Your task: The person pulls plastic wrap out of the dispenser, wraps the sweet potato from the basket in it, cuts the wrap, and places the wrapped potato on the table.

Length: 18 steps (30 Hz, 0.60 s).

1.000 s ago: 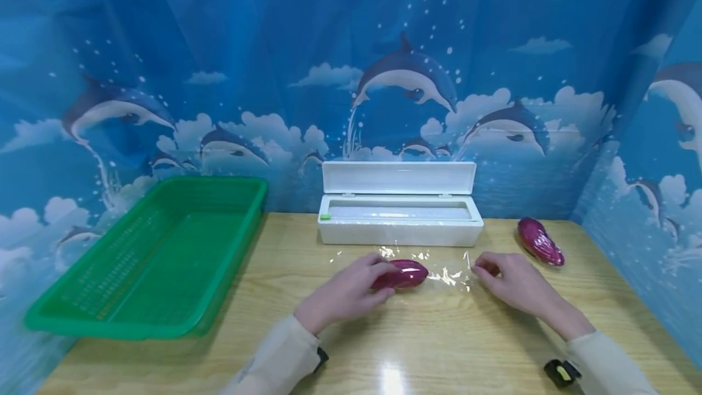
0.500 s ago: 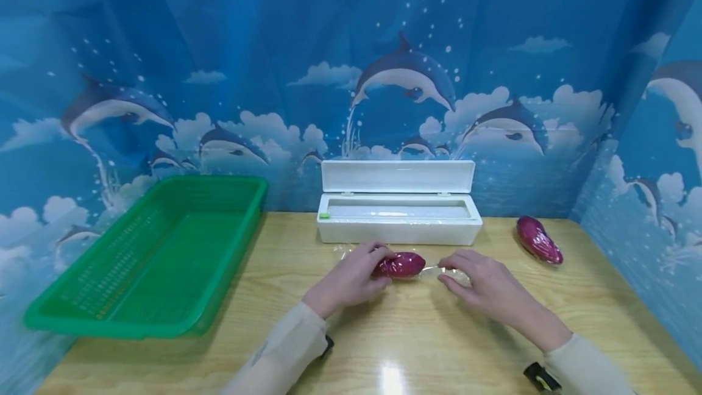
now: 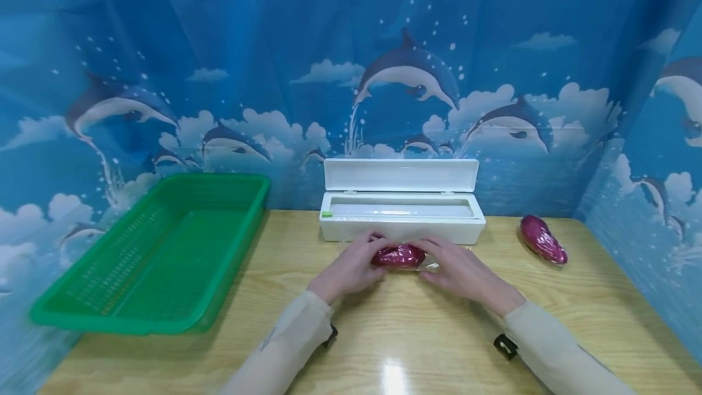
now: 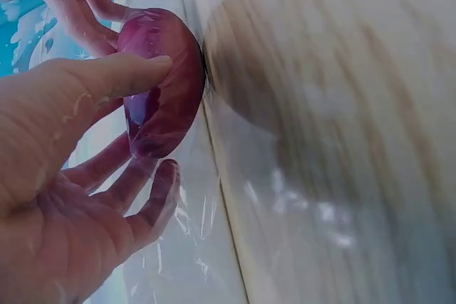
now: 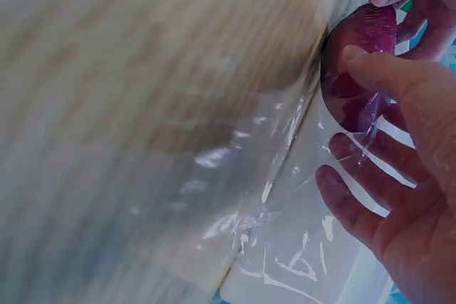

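A glossy purple sweet potato (image 3: 399, 256) lies across the table in front of the white box, clear cling film around it. My left hand (image 3: 353, 266) grips its left end, thumb on the near side and fingers on the far side. At the right end my right hand (image 3: 459, 268) pinches it, as the thumb against the purple sweet potato (image 5: 356, 94) shows in the right wrist view. Loose, wrinkled cling film (image 4: 203, 247) spreads out past my left fingers in the left wrist view. The fingertips on the far side are partly hidden.
Just behind my hands stands a long white cling film box (image 3: 403, 230), its lid raised, with a green tab at its left. A green basket (image 3: 200, 322) sits at the left. Another film-wrapped purple sweet potato (image 3: 543, 239) lies at the back right. A dolphin-print curtain (image 3: 263, 47) encloses the table.
My right hand has moved left from the film's loose edge onto the right end of the sweet potato. Both hands and the sweet potato have shifted slightly away, nearer the white box.
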Each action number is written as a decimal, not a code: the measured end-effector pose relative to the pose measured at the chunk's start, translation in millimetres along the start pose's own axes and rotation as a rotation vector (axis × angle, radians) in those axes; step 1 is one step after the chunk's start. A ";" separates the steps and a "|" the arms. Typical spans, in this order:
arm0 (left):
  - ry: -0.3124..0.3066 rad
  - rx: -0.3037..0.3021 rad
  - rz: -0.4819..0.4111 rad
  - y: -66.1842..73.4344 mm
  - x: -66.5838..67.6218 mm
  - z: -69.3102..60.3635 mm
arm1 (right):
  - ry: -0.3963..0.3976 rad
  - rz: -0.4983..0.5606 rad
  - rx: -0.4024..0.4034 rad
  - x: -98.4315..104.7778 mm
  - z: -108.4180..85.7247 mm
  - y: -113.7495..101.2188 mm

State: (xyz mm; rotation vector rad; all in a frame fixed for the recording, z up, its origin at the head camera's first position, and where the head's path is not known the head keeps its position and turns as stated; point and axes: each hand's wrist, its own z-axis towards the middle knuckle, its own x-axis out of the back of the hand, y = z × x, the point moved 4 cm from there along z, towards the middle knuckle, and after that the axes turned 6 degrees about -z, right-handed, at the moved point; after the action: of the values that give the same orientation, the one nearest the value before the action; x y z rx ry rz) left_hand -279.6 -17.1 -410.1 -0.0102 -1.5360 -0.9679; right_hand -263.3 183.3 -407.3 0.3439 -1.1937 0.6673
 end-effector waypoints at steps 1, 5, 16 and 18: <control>0.004 0.004 0.003 -0.8 -0.2 0.4 | 0.002 0.007 -0.005 -1.3 2.2 0.7; 0.040 -0.012 0.017 -2.0 -1.0 3.0 | -0.019 0.078 -0.056 -5.5 10.5 4.8; 0.127 -0.064 0.024 -3.9 1.5 10.8 | -0.089 0.203 -0.189 -8.9 16.2 20.3; 0.132 -0.036 0.029 -4.4 1.9 12.0 | -0.088 0.208 -0.191 -8.5 17.4 20.4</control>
State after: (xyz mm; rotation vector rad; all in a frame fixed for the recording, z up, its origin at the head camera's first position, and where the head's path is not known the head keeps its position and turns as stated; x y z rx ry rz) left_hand -292.2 -14.2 -409.6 0.0059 -1.3933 -0.9543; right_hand -291.0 186.4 -411.0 0.0898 -1.3774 0.7160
